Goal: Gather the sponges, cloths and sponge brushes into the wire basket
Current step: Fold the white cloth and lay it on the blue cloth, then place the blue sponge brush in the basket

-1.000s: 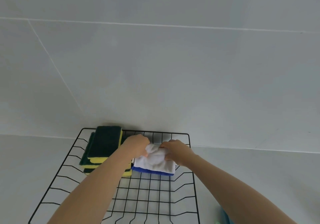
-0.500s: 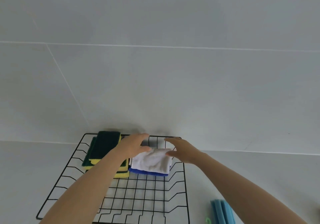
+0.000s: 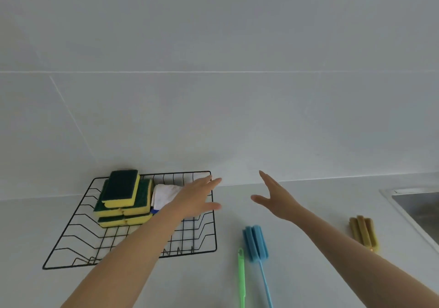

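Observation:
The black wire basket [image 3: 71,243] sits on the white counter against the wall. A stack of yellow-and-green sponges [image 3: 122,198] fills its back left corner, and a folded white cloth [image 3: 164,194] with a blue cloth edge [image 3: 154,211] under it lies beside them. My left hand [image 3: 197,198] hovers open over the basket's right rim, partly hiding the cloths. My right hand [image 3: 275,198] is open above the bare counter, right of the basket. A blue sponge brush [image 3: 256,242], a green handle [image 3: 241,274] and a yellow sponge brush [image 3: 363,232] lie on the counter outside the basket.
A steel sink [image 3: 420,210] is set into the counter at the far right. The tiled wall [image 3: 213,93] rises directly behind the basket. Bare counter stretches between the basket and the brushes.
Both hands have let go of the white cloth, which now lies in the basket, and have moved to the right with fingers spread. The view has shifted right, revealing the brushes and sink.

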Motion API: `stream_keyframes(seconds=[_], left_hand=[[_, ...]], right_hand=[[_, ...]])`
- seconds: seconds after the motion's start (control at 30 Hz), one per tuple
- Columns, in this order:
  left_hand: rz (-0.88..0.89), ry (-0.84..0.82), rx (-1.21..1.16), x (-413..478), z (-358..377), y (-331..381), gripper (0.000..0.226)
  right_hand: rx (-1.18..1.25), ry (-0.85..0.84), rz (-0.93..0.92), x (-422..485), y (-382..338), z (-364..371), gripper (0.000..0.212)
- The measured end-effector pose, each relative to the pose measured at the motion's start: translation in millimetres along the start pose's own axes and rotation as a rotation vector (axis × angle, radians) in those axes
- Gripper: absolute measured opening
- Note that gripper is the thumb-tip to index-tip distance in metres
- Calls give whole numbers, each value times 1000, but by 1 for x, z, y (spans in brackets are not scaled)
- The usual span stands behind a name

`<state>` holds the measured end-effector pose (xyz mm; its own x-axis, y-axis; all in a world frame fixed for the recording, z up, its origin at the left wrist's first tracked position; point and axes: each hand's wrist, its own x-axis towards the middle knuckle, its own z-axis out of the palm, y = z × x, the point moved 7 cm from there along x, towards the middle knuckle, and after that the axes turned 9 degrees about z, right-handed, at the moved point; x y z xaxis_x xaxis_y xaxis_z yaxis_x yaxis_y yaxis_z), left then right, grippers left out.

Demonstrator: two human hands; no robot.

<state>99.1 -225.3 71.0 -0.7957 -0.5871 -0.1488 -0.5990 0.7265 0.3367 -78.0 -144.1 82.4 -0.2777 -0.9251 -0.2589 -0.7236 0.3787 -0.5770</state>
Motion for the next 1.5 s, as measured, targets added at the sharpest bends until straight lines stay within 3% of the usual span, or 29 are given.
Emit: stream_keyframes(seconds=[0.27,0.53,0.87,1.23,1.5], left_hand=[[184,-159,113,11,67,79,80],[302,-238,250,19,123,101,78],[321,-260,314,31,142,95,72],[251,-94,188,37,123,97,46],[247,230,189,16,30,84,41]], right_hand=[[29,-32,207,-67,71,26,78],[135,-102,401,-100,112,86,76],[154,-130,579,-111,126,135,43],[15,-65,602,-110,126,107,26],[-133,105,406,-88,68,41,23]])
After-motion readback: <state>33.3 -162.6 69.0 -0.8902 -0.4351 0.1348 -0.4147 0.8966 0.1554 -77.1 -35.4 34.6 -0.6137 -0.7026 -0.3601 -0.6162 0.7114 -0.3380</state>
